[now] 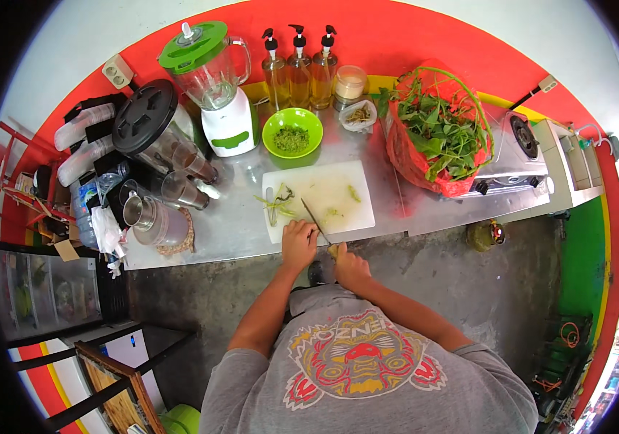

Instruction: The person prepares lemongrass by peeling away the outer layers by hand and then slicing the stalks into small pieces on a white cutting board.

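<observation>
My right hand (353,267) is closed around the handle of a knife (315,217), whose blade lies slanted over the white cutting board (324,177), pointing away to the left. Close beside the blade, my left hand (299,244) rests on the board's near edge with its fingers curled together; whatever may be under them is hidden. Thin green stems (278,205) lie at the board's left. Small chopped green bits (353,193) are scattered on its right half. Just beyond the board stands a lime-green bowl (315,127) holding finely chopped greens (291,139).
A red plastic bag (403,148) full of leafy greens (439,126) stands right, beside a gas stove (518,155). Behind the board are a blender (226,119), pump bottles (300,76), a jar (350,83) and a small plastic bag (358,116). Pitchers (151,217) crowd the left.
</observation>
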Tool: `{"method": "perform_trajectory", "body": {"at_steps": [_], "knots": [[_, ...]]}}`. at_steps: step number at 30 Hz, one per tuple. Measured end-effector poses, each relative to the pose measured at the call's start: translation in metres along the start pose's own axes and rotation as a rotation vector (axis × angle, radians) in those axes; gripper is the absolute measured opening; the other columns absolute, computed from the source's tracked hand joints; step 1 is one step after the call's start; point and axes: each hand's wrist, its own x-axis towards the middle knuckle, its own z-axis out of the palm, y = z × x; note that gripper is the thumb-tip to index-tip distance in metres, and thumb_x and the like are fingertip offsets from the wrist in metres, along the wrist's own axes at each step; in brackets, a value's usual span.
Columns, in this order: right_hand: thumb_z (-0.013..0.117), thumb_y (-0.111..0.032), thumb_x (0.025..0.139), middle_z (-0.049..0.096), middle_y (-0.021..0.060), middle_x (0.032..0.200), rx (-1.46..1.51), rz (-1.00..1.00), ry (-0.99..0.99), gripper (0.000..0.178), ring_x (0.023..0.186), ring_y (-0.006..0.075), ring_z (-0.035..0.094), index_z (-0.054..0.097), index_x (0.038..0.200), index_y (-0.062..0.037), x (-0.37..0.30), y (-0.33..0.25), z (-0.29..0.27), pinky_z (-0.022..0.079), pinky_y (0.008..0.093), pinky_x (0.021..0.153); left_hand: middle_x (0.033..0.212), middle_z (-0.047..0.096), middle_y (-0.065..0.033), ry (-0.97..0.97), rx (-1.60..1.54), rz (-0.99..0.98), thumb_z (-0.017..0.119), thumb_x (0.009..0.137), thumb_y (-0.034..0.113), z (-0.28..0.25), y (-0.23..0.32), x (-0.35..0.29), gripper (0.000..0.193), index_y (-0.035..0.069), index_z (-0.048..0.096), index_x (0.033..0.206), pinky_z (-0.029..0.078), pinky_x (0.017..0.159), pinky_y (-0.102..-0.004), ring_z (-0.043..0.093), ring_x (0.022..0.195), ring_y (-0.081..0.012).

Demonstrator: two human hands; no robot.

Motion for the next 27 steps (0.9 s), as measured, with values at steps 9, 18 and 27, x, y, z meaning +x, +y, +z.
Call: {"method": "perform_trajectory", "body": {"at_steps": [9, 18, 27], "knots": [[0.062, -0.02, 0.092, 0.072, 0.027, 0.096, 0.023, 0.006, -0.027, 0.04, 0.094, 0.048, 0.07, 0.043, 0.121, -0.0015, -0.001, -0.005, -0.009, 0.056, 0.057, 0.084, 0.093, 0.064, -0.007, 0.048, 0.024, -0.008, 0.067, 0.092, 0.015, 0.008, 0.001, -0.009, 0.008, 0.008, 0.068, 0.095, 0.041, 0.079, -0.0432, 0.056, 0.09, -0.0304], [0.065, -0.023, 0.088, 0.07, 0.0304, 0.095, 0.118, 0.018, 0.077, 0.049, 0.092, 0.0497, 0.069, 0.043, 0.126, 0.0, 0.012, -0.004, -0.015, 0.055, 0.0584, 0.084, 0.087, 0.062, -0.0079, 0.114, -0.133, -0.047, 0.066, 0.093, 0.011, -0.004, 0.001, -0.018, 0.008, 0.005, 0.07, 0.097, 0.042, 0.078, -0.0424, 0.056, 0.084, -0.0301], [0.066, -0.023, 0.088, 0.07, 0.0301, 0.095, 0.088, -0.096, 0.039, 0.049, 0.091, 0.051, 0.069, 0.041, 0.125, -0.0043, -0.001, 0.009, -0.008, 0.054, 0.06, 0.084, 0.091, 0.061, -0.0005, -0.057, 0.082, 0.236, 0.08, 0.08, 0.015, -0.012, 0.011, -0.03, 0.022, 0.011, 0.076, 0.101, 0.044, 0.075, -0.0391, 0.058, 0.089, -0.0227]]}}
